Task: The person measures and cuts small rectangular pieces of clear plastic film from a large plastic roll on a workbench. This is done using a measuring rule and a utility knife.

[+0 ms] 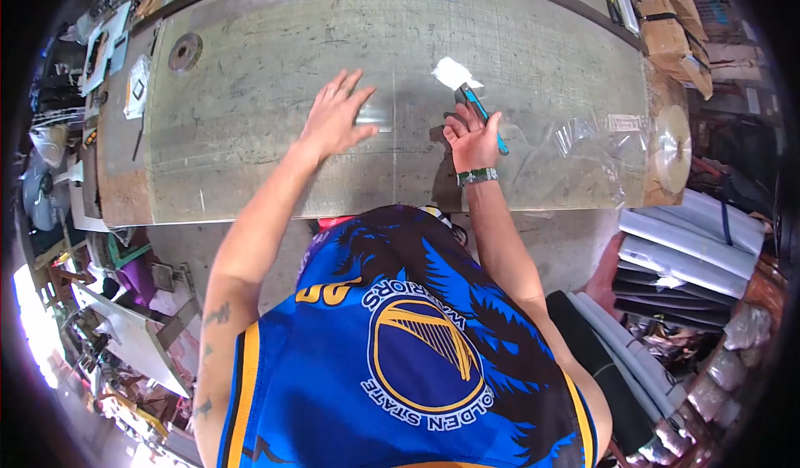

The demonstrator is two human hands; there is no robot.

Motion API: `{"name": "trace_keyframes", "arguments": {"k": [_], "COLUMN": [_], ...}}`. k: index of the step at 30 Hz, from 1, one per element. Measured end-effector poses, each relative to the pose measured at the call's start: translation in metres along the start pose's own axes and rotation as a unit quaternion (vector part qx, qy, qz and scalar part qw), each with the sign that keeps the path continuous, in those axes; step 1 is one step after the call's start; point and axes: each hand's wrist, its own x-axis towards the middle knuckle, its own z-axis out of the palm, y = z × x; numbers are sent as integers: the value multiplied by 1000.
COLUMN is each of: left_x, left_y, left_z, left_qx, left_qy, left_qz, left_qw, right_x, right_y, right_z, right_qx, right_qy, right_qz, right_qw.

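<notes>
"First, what does the head view give you for the right hand (475, 145)?"

"I read it as engaged. It is turned palm up, with the fingers loosely curled, and a teal-handled knife (475, 105) lies between the fingers and the thumb. A patterned band (477, 176) encircles the wrist."

"Specify the knife's position."

"It slants across the hand. The dark front end points away from the body, at the near edge of a crumpled white piece (452, 73); the teal rear end shows beyond the thumb, towards the wrist. I cannot tell whether the front end touches the white piece."

"State of the left hand (335, 120)?"

"Wide. I have it palm down over the surface (267, 85), fingers spread and thumb extended. Just beside it is a shiny patch (375, 119); I cannot tell whether that is film or glare."

"List the adjacent items."

"To the right of the knife, clear film (575, 139) spreads across the surface towards a pale roll (673, 149) at the right end. At the far left, a dark disc (185, 52) lies flat. Nearer the left edge are a small packet (137, 89) and a thin dark rod (137, 145)."
</notes>
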Motion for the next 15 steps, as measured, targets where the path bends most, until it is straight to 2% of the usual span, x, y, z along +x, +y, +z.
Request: {"name": "trace_keyframes", "arguments": {"k": [1, 6, 10, 11, 13, 14, 15], "left_x": [-14, -40, -41, -39, -39, -40, -41], "left_y": [5, 25, 37, 41, 39, 36, 33], "left_z": [1, -4, -5, -6, -6, -6, -4], "left_qx": [25, 26, -51, -75, -93, -105, -117], "left_qy": [38, 44, 21, 26, 11, 7, 3], "left_qz": [-18, -97, -198, -227, -240, -211, -177], "left_qw": [999, 994, 979, 970, 966, 972, 977], "right_x": [0, -7, -7, -10, -24, -28, -28], "right_y": [3, 2, -4, -4, -9, -7, 3], "right_z": [-3, -9, -2, 3, 24, 34, 35], "right_qx": [23, 67, -71, -126, -305, -386, -412], "right_qy": [-10, -135, -211, -220, -228, -235, -269], "right_qz": [22, 138, 268, 267, 204, 162, 102], "right_qw": [999, 979, 937, 930, 902, 877, 865]}}
